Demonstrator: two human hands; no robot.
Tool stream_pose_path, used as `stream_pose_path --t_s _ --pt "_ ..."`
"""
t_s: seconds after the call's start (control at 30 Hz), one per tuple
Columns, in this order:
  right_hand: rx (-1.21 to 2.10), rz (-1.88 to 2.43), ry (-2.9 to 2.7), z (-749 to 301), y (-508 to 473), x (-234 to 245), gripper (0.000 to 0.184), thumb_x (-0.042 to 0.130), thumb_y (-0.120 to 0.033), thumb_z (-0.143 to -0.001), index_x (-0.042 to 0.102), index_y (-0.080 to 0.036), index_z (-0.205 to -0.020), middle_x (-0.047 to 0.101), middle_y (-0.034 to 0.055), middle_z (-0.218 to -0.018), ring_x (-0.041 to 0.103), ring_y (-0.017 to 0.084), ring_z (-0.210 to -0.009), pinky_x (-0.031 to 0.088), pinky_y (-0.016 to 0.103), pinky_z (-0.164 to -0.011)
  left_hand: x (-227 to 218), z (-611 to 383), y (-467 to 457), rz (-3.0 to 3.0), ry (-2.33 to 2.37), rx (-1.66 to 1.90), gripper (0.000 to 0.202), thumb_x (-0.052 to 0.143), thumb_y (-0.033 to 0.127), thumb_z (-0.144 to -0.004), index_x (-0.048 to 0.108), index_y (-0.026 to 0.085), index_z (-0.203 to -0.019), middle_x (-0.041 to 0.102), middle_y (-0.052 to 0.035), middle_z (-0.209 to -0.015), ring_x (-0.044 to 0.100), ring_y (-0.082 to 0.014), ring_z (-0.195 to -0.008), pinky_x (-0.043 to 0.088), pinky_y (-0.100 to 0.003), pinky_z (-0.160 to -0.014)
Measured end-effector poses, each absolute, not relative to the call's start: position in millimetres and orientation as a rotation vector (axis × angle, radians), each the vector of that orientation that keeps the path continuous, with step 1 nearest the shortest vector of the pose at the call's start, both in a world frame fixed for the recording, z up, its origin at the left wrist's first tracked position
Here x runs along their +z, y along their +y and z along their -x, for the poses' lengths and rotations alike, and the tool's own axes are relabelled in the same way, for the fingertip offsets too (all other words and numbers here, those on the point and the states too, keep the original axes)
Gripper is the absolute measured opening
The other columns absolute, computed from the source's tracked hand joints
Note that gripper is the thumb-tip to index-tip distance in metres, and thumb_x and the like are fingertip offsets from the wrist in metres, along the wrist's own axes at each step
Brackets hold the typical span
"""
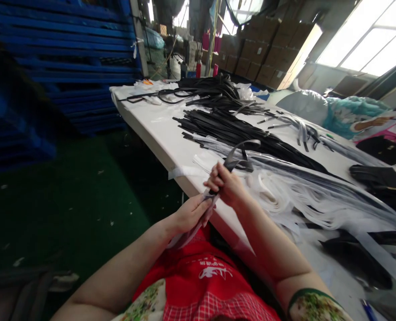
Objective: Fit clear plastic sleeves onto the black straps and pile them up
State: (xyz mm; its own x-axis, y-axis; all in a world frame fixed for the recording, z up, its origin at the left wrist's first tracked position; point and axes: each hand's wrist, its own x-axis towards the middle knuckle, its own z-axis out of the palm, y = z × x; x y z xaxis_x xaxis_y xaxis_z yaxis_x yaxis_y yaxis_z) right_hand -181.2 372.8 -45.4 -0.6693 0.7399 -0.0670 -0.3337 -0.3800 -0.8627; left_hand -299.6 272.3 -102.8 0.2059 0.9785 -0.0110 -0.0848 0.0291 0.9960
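Observation:
Above the table's near edge, my right hand (226, 183) is closed around a folded black strap (235, 157), whose loop sticks up past the fingers. Just below it, my left hand (193, 214) grips a clear plastic sleeve (184, 238) that trails down over the red apron. The strap's lower end meets the sleeve's mouth between the two hands; how far inside it reaches is hidden by the fingers. Beyond my hands lies a long bundle of black straps (231, 129), with clear plastic strips (285, 178) beside it.
The white table (154, 142) also bears a heap of black straps (214, 91), white rolled strips (268, 191) and a blue pen (368, 310). Another person's arm (372, 124) shows at far right. Blue pallets (84, 44) stand left, cartons (265, 49) behind.

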Motion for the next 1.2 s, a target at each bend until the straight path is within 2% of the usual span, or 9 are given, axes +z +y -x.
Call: stream_pose_path --t_s 0.1,0.2,0.33,0.47,0.63,0.7,0.8,0.97,1.2 --pt "2.226 0.508 -1.221 205.4 367.0 -50.0 0.042 0.071 -0.056 -0.077 0.055 -0.019 -0.069 0.035 -0.0099 -0.045 0.043 0.008 -0.046 0.049 0.030 -0.070 -102.3 315.3 261.5 -1.113 1.098 1.137 0.049 0.042 0.063 -0.091 0.049 0.017 -0.076 0.044 0.0056 -0.050 0.037 -0.0063 -0.038 0.031 -0.019 -0.040" --pt "2.230 0.510 -1.007 207.1 394.1 -43.6 0.039 0.077 -0.050 -0.074 0.053 -0.019 -0.068 0.033 -0.0111 -0.045 0.036 0.006 -0.045 0.047 0.028 -0.071 -115.6 342.8 237.5 -1.093 1.187 0.953 0.052 0.045 0.067 -0.088 0.052 0.016 -0.083 0.043 0.0069 -0.050 0.033 -0.0051 -0.037 0.023 -0.017 -0.036" --pt "2.136 0.578 -0.885 223.6 400.6 -49.6 0.044 0.077 -0.053 -0.072 0.050 -0.019 -0.066 0.029 -0.0129 -0.043 0.030 0.005 -0.041 0.047 0.027 -0.068 -130.5 360.3 222.5 -1.019 1.240 0.957 0.060 0.047 0.073 -0.082 0.055 0.014 -0.088 0.050 0.0037 -0.056 0.041 -0.0061 -0.042 0.029 -0.017 -0.040" --pt "2.339 0.556 -1.084 264.0 356.4 -76.7 0.050 0.073 -0.064 -0.068 0.054 -0.018 -0.066 0.031 -0.0124 -0.040 0.037 0.006 -0.040 0.047 0.031 -0.069 -123.8 352.8 232.9 -0.926 1.264 1.193 0.061 0.050 0.075 -0.080 0.056 0.014 -0.086 0.054 0.0008 -0.058 0.049 -0.0093 -0.046 0.038 -0.021 -0.045" --pt "2.376 0.550 -0.870 262.3 380.1 -64.6 0.042 0.075 -0.052 -0.074 0.053 -0.018 -0.068 0.031 -0.0125 -0.042 0.033 0.005 -0.041 0.046 0.027 -0.068 -142.9 356.2 223.5 -0.868 1.291 1.113 0.067 0.052 0.081 -0.072 0.056 0.015 -0.083 0.048 0.0036 -0.054 0.034 -0.0045 -0.038 0.024 -0.018 -0.037" --pt "2.271 0.599 -0.749 250.3 406.1 -50.6 0.041 0.074 -0.050 -0.076 0.049 -0.018 -0.067 0.029 -0.0131 -0.041 0.028 0.004 -0.040 0.045 0.025 -0.066 -156.3 358.6 214.4 -0.862 1.286 1.025 0.069 0.053 0.083 -0.069 0.056 0.015 -0.084 0.048 0.0031 -0.054 0.036 -0.0052 -0.039 0.025 -0.018 -0.037" --pt "2.191 0.577 -0.868 244.7 414.9 -40.9 0.042 0.074 -0.054 -0.076 0.051 -0.018 -0.070 0.029 -0.0136 -0.042 0.027 0.004 -0.040 0.047 0.027 -0.070 -158.0 355.4 212.4 -0.855 1.262 1.059 0.067 0.053 0.081 -0.072 0.057 0.016 -0.087 0.051 0.0016 -0.056 0.043 -0.0073 -0.042 0.033 -0.019 -0.040" --pt "2.296 0.388 -1.199 262.9 355.9 -48.4 0.047 0.069 -0.062 -0.075 0.055 -0.018 -0.073 0.027 -0.0143 -0.041 0.027 0.004 -0.037 0.048 0.033 -0.075 -112.9 346.7 237.9 -1.007 1.228 1.246 0.062 0.048 0.075 -0.082 0.058 0.014 -0.083 0.056 -0.0019 -0.059 0.050 -0.0101 -0.047 0.038 -0.023 -0.048" --pt "2.176 0.387 -1.130 245.6 374.1 -5.9 0.045 0.076 -0.058 -0.071 0.059 -0.017 -0.079 0.034 -0.0123 -0.044 0.035 0.005 -0.040 0.046 0.028 -0.070 -122.1 335.8 239.6 -1.018 1.198 1.231 0.067 0.045 0.081 -0.077 0.055 0.015 -0.087 0.049 0.0017 -0.057 0.038 -0.0065 -0.041 0.026 -0.022 -0.041"
